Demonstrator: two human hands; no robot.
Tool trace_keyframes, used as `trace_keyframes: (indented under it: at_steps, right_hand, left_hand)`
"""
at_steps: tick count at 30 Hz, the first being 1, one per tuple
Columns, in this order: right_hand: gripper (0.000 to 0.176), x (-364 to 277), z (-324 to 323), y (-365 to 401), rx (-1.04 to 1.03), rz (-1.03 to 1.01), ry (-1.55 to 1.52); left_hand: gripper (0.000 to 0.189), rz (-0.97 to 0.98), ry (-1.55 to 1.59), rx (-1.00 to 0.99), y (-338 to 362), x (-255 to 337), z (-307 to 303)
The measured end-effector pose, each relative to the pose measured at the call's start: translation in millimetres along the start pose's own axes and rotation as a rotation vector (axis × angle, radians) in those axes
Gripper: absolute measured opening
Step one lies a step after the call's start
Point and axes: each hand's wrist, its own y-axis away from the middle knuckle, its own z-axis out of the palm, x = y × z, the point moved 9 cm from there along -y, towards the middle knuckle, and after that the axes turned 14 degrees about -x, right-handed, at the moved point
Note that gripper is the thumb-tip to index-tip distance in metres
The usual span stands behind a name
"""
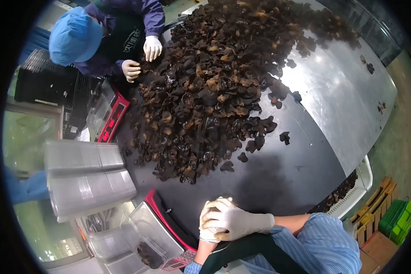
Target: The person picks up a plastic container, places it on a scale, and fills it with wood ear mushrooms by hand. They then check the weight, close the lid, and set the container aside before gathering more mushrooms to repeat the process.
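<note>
Mushrooms (201,91) dark brown, ruffled; heaped loosely; some glossy.

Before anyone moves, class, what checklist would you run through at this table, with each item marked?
1. Right hand and left hand clear of the heap: ok, clasped together.
2. Grip free of pieces: cannot tell, palms hidden.
3. Pieces all in one heap: not ok, some lie loose.
4. Co-worker's hands apart from the wearer's: ok.
5. Far scale display lit: ok.
6. Near scale reading: cannot tell.
</note>
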Motion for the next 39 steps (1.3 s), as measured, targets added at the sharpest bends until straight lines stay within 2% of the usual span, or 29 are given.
trace_keyframes:
  at_steps: [1,2,3,4,5,6,7,8,10,11,12,13,14,16,18,19,23,24,25,28,31,32,34,36,37,39]
  right_hand:
    - [0.026,11,-1,-3,-0.091,0.04,-0.158]
    - [0.024,16,-28,-6,-0.047,-0.007,-0.147]
    - [0.024,31,-66,-4,0.109,0.003,-0.13]
    - [0.019,42,-111,-4,0.142,0.147,0.118]
    - [0.019,62,-142,17,0.351,0.222,0.482]
    - [0.033,85,-172,32,0.268,0.497,0.474]
    - [0.044,102,-186,56,0.348,0.662,0.637]
    - [0.056,113,-196,78,0.428,0.822,0.802]
    - [0.069,134,-186,82,0.25,0.859,0.688]
    - [0.076,143,-178,75,0.187,0.84,0.636]
    - [0.079,141,-169,67,0.168,0.787,0.635]
    - [0.083,141,-160,63,0.174,0.742,0.616]
    - [0.085,139,-154,59,0.179,0.749,0.579]
    - [0.077,129,-137,47,0.146,0.718,0.554]
    - [0.065,128,-122,39,0.124,0.643,0.558]
    - [0.05,122,-123,37,0.156,0.623,0.64]
    - [0.031,122,-130,39,0.282,0.536,0.567]
    - [0.03,120,-131,40,0.288,0.529,0.534]
    - [0.029,119,-129,45,0.298,0.518,0.503]
    - [0.028,111,-129,53,0.353,0.453,0.499]
    - [0.029,104,-115,55,0.284,0.513,0.602]
    - [0.03,97,-110,52,0.248,0.561,0.661]
    - [0.034,96,-104,54,0.23,0.551,0.681]
    - [0.035,109,-104,60,0.214,0.551,0.635]
    - [0.038,106,-111,59,0.272,0.511,0.629]
    - [0.039,123,-118,76,0.554,0.468,0.368]
  left_hand:
    - [0.04,0.02,-0.963,-0.003,-2,23,13]
    - [0.04,-0.038,-1.467,-0.058,-6,13,22]
    - [0.04,-0.106,-1.965,-0.106,-10,0,26]
    - [0.033,-0.068,-1.8,-0.112,-12,-2,25]
    - [0.029,-0.067,-1.874,-0.138,-19,-12,28]
    - [0.025,-0.068,-1.952,-0.167,-28,-21,32]
    - [0.024,-0.032,-2.162,-0.204,-33,-26,42]
    - [0.014,0.031,-2.426,-0.218,-40,-42,47]
    - [0.004,0.493,-3.219,-0.108,-55,-61,62]
    - [0.016,0.667,-3.598,-0.537,-62,-88,56]
    - [0.02,0.851,-3.732,-0.875,-68,-109,43]
    - [0.028,0.868,-3.787,-0.978,-74,-110,35]
    - [0.036,0.938,-3.921,-0.829,-81,-99,30]
    - [0.04,0.892,-4.06,-0.73,-90,-94,19]
    - [0.038,0.984,-4.105,-0.765,-93,-96,13]
    - [0.037,0.971,-4.112,-0.796,-94,-96,12]
    - [0.034,1.014,-4.034,-0.938,-97,-93,23]
    - [0.034,1.04,-3.985,-0.985,-95,-93,25]
    - [0.033,1.051,-3.882,-1.119,-91,-96,26]
    - [0.036,0.898,-3.581,-1.373,-74,-98,31]
    - [0.042,0.866,-3.45,-0.864,-62,-67,43]
    - [0.049,0.763,-3.384,-0.819,-58,-68,40]
    - [0.052,0.467,-2.935,-0.23,-60,-21,43]
    - [0.054,0.183,-2.575,-0.155,-64,13,35]
    - [0.054,0.114,-2.456,-0.163,-67,33,37]
    - [0.039,-0.021,-2.167,-0.115,-55,3,21]
